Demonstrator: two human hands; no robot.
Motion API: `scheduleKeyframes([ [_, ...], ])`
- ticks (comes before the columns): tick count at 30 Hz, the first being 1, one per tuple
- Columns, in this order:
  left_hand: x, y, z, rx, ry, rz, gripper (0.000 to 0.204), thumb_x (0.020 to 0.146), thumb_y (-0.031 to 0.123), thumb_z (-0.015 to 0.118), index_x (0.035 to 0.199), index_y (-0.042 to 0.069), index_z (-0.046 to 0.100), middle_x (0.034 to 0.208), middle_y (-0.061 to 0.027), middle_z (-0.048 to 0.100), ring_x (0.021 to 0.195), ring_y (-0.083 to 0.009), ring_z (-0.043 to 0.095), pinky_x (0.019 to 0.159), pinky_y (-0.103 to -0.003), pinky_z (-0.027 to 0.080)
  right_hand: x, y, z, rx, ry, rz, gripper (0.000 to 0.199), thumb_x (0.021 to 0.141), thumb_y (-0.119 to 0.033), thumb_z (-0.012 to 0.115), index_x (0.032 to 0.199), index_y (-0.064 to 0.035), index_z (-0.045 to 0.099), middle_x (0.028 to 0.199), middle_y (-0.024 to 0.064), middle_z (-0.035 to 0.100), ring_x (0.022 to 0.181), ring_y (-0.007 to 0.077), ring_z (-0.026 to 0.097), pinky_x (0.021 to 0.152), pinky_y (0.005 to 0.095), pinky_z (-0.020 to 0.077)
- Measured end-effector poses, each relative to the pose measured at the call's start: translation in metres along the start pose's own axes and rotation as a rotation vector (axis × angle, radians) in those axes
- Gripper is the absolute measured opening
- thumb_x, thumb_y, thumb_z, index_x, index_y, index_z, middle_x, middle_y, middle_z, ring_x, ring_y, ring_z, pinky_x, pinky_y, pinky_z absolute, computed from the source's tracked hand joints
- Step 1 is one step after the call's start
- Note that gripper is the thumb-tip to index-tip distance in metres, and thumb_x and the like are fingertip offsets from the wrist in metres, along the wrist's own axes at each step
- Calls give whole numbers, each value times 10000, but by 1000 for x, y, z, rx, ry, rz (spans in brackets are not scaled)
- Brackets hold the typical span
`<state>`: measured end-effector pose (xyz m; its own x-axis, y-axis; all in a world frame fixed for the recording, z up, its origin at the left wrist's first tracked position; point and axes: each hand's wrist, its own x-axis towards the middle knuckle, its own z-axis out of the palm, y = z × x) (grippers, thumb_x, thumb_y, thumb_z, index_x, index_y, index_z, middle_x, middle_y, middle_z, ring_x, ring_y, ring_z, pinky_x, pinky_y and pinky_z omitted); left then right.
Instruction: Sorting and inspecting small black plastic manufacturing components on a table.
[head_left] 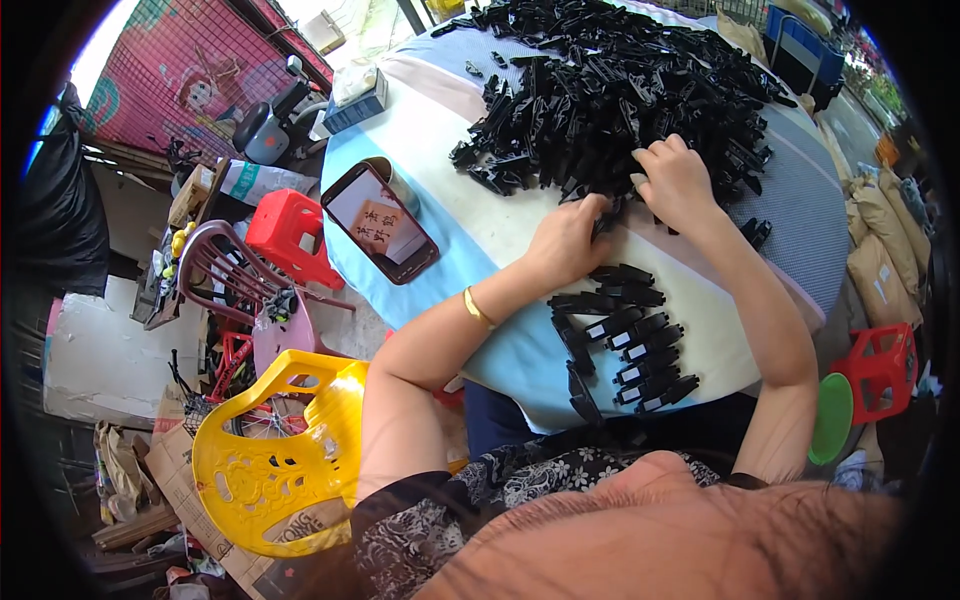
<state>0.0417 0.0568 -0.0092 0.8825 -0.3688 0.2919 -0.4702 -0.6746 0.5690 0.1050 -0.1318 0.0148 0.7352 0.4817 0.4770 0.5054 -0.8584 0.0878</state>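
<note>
A big heap of black plastic parts (610, 110) covers the far side of the round table, which has a striped cloth (440, 120). At the near edge of the heap, my left hand (570, 240) is closed, its fingers curled round a black plastic part that shows only partly. My right hand (682, 188) is just right of it, over the heap's edge, with bent fingers pinched together; what they hold, if anything, is hidden. Closer to me, several similar black parts (645, 350) lie in a loose row, some with small whitish patches.
Left on the table, a phone (380, 225) with its screen lit leans on a round container (400, 185). Behind stands a blue box (357, 102). Around the table are a yellow chair (225, 480), red stools (880, 370), a pink chair (280, 340), a green basin (832, 420) and brown sacks (880, 270).
</note>
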Motion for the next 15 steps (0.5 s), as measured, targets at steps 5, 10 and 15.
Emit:
scheduleKeyframes([
  [5, -10, -12, 5, 120, 31, 33, 380, 735, 87, 599, 1104, 32, 527, 942, -184, 585, 948, -340, 563, 837, -412, 466, 31, -15, 12, -234, -213, 151, 103, 758, -121, 635, 824, -67, 692, 881, 103, 680, 901, 250, 608, 733, 363, 512],
  [10, -14, -13, 12, 219, 106, 41, 363, 733, 102, 622, 1081, 38, 545, 952, -158, 558, 970, -339, 550, 850, -400, 469, 31, -17, 20, -263, -128, 121, 96, 724, -103, 629, 786, -63, 690, 855, 112, 679, 852, 254, 629, 699, 352, 523],
  [15, -11, -13, 6, 81, -24, 159, 242, 706, 97, 641, 941, 47, 613, 942, -137, 568, 963, -331, 548, 853, -399, 467, 4, -17, -4, -78, 35, -2, 132, 648, -117, 682, 753, -59, 627, 807, 91, 605, 865, 256, 570, 737, 363, 459],
])
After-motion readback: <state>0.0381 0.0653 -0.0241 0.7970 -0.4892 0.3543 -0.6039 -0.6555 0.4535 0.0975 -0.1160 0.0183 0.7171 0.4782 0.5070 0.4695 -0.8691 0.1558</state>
